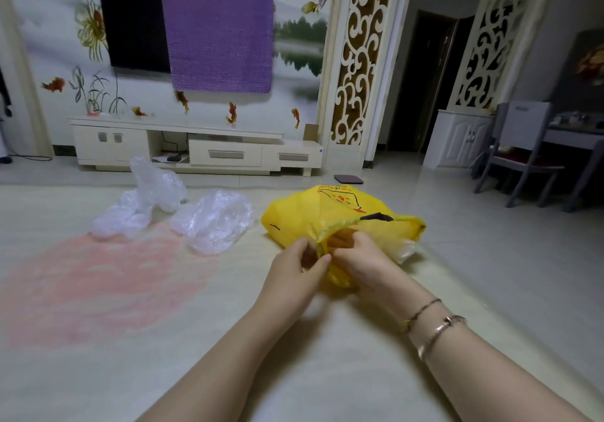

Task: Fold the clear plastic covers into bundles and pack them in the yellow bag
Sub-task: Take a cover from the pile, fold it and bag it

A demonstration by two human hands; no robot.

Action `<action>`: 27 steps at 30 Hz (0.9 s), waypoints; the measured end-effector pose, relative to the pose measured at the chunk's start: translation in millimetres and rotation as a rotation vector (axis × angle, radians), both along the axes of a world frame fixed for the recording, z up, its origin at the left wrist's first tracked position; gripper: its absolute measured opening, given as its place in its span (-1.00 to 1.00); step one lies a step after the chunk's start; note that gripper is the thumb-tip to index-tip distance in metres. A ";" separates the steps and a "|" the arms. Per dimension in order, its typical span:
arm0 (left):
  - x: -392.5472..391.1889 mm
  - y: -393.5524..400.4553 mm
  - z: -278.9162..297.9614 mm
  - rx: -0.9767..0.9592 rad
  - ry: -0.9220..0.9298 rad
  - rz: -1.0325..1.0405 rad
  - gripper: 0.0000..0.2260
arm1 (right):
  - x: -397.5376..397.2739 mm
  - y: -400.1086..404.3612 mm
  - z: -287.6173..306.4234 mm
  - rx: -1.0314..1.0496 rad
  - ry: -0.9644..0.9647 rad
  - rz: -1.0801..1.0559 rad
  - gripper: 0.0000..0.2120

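Yellow bag point(340, 212) mouth pinched between fingers point(322, 260)

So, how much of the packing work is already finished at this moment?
Partly done, it seems: the yellow bag looks filled, and clear plastic shows at its right side. In hand: the left hand pinches the bag's mouth while the right hand reaches inside. Left: two loose clear covers lie unfolded on the mat.

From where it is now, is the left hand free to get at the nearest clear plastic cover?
Probably not yet: the left hand is pinching the yellow bag at its mouth. The floor between it and the nearest clear plastic cover looks unobstructed, so letting go should free the way.
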State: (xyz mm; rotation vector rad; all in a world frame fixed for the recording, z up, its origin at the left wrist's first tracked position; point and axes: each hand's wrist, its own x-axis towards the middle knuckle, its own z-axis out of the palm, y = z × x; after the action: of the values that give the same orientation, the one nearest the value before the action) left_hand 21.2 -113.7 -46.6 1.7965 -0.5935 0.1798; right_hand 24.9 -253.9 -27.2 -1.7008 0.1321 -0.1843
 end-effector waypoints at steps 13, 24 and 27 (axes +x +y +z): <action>-12.2 22.6 41.8 0.105 0.251 -0.003 -0.94 | -83.1 7.7 36.1 -0.271 -0.232 -0.120 -0.66; 29.3 143.2 30.4 0.182 0.170 0.300 -0.90 | -7.9 108.6 28.4 -0.348 -0.223 0.061 -0.68; 42.0 167.3 10.3 0.115 0.162 0.373 -0.85 | 26.7 133.9 17.2 -0.519 -0.240 0.081 -0.70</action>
State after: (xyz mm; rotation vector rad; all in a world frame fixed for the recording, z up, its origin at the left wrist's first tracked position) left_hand 63.3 53.6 -36.3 2.0008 -0.1515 0.2544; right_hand 51.5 -120.0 -10.0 -2.1775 -0.1793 -0.3851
